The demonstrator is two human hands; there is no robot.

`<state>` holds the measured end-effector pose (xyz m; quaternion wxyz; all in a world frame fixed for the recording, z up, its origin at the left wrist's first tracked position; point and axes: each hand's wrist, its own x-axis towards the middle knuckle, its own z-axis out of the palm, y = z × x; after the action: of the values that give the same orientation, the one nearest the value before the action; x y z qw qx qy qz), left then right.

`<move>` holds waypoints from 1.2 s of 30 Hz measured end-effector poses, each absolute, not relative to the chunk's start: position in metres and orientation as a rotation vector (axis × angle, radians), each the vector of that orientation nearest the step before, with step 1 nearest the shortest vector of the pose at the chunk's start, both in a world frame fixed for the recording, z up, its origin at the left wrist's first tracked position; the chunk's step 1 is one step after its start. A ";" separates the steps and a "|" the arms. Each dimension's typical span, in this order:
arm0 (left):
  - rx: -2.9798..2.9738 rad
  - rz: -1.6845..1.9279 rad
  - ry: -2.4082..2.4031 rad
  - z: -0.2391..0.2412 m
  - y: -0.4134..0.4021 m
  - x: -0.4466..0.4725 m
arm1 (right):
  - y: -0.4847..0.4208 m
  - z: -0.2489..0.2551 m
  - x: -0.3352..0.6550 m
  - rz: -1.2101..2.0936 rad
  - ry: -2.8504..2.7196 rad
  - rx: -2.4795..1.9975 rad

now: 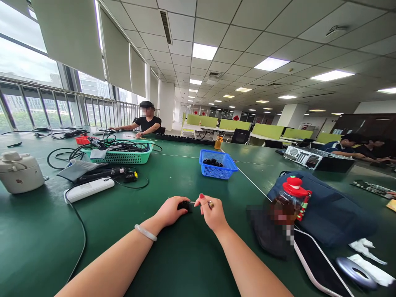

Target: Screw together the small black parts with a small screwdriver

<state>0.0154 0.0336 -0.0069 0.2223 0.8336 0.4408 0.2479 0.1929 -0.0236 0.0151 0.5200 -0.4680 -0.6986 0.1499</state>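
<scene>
My left hand [172, 211], with a pale bangle at the wrist, is closed around a small black part [185, 206] on the green table. What kind of part it is cannot be made out. My right hand [211, 209] grips a thin tool that looks like a screwdriver [210, 204]; its metal shaft points left and meets the black part, and its brownish handle end shows between the fingers. Beyond both hands stands a blue plastic basket [218, 172] with several small black pieces inside.
Left lie a green basket [133, 157] of cables, a white power strip [89, 190] and a pale jug [21, 173]. To the right are a red-lidded jar [287, 202], a dark bag [334, 210], a phone [321, 264] and a computer case [318, 159]. Other people sit farther off.
</scene>
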 end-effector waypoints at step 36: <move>2.363 0.754 1.157 -0.011 0.036 0.016 | -0.026 0.013 0.182 0.083 -1.895 -1.075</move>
<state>0.0164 0.0358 -0.0113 0.2009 0.8457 0.4142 0.2698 0.1822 -0.0261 0.0132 0.4623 -0.4372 -0.7707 0.0339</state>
